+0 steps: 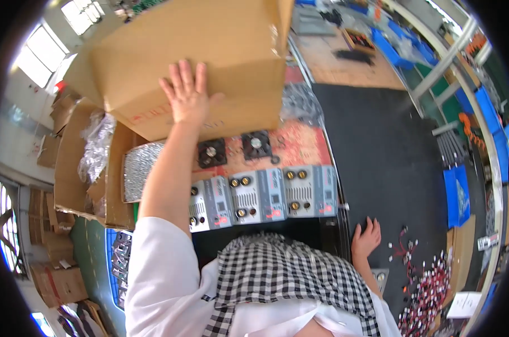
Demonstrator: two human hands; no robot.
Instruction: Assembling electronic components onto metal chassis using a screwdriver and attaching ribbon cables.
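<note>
My left hand [188, 98] lies flat with fingers spread against the side of a large brown cardboard box [232, 73], and nothing is gripped in it. The box stands ahead of me, beyond two black cooling fans [211, 153] on a red, worn work surface [302, 143]. Closer to me, several grey machine front panels [254, 196] with brass-coloured sockets and vents sit in a row. Off to the right, my right hand [366, 240] rests with fingers apart at the near left edge of a black mat [383, 157]. It holds nothing.
An opened carton [69, 168] with clear plastic wrap and a silvery bubble-wrap piece [142, 171] are at the left. A blue crate [111, 269] of circuit boards sits below them. Right: a wire-connector heap [428, 297], a blue bin [457, 196] and metal shelf posts [487, 151].
</note>
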